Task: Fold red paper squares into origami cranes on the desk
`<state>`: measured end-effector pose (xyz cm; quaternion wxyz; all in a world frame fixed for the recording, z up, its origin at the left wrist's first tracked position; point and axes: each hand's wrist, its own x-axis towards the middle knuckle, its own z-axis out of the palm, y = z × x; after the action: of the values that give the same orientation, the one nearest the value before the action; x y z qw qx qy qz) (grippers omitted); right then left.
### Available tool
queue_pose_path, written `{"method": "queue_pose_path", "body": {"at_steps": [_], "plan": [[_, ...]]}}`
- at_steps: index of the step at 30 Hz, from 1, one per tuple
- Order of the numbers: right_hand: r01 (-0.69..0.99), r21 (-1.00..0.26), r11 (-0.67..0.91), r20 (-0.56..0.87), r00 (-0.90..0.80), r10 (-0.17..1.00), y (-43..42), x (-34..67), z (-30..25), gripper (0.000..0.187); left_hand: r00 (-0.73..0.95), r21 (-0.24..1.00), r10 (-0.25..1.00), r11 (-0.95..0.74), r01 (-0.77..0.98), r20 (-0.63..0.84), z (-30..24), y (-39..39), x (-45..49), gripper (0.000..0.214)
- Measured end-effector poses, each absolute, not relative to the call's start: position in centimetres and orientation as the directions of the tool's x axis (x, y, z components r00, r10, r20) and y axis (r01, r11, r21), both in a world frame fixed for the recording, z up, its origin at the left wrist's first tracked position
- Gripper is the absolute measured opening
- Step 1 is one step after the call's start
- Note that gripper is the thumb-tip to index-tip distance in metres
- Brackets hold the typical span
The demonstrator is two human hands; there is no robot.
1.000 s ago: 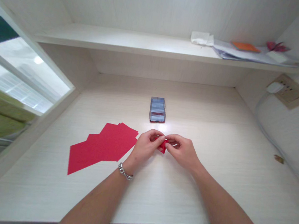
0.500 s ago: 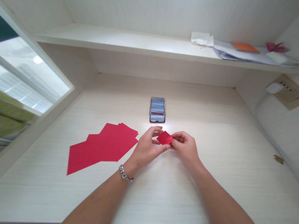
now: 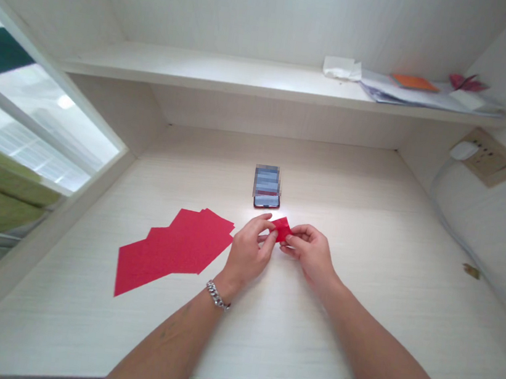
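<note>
A small folded piece of red paper (image 3: 282,228) is held between both hands, a little above the pale desk. My left hand (image 3: 251,246), with a silver chain bracelet at the wrist, pinches its left edge between thumb and fingers. On the opposite side, my right hand (image 3: 311,250) grips the paper's right corner with thumb and fingertips. The fingers hide part of the paper's lower edge. Left of my hands, several flat red sheets (image 3: 175,243) lie fanned out and overlapping on the desk.
Just beyond my hands lies a phone (image 3: 267,187), its screen lit and partly blurred. A shelf (image 3: 231,75) at the back bears papers (image 3: 400,94) and an orange square (image 3: 415,83). On the right, a white cable (image 3: 455,231) runs from a wall socket (image 3: 494,160).
The folded red paper has turned in my fingers. My left thumb has drawn back and now presses on its left edge. The sheets and phone stay put.
</note>
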<state>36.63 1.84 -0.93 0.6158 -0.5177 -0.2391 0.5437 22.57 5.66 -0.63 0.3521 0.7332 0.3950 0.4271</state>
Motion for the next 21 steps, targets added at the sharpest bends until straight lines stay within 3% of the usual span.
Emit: {"method": "queue_pose_path", "body": {"at_steps": [3,7,12,16,21], "plan": [[-0.298,-0.941,-0.161,-0.249,0.286,0.925,1.9,36.7,-1.3,0.030,0.338,0.833,0.859,-0.481,0.275,0.384,-0.8,5.7,22.6,0.013],[0.104,-0.994,-0.019,0.019,0.351,0.936,1.6,37.2,-1.3,0.045,0.466,0.768,0.785,-0.571,0.289,0.409,-0.7,5.5,22.5,0.018],[0.393,-0.913,0.110,0.241,0.301,0.923,1.2,37.4,-1.1,0.022,0.423,0.910,0.856,-0.388,0.147,0.296,-1.1,5.5,22.8,0.029],[0.504,-0.855,0.122,0.284,0.258,0.924,0.9,37.2,-1.3,0.025,0.336,0.977,0.925,-0.206,0.046,0.179,-2.0,5.9,23.1,0.033],[0.730,-0.662,0.171,0.415,0.167,0.894,0.8,37.1,-1.2,0.025,0.316,0.963,0.932,-0.229,0.143,0.175,-1.8,5.8,23.0,0.039]]}}
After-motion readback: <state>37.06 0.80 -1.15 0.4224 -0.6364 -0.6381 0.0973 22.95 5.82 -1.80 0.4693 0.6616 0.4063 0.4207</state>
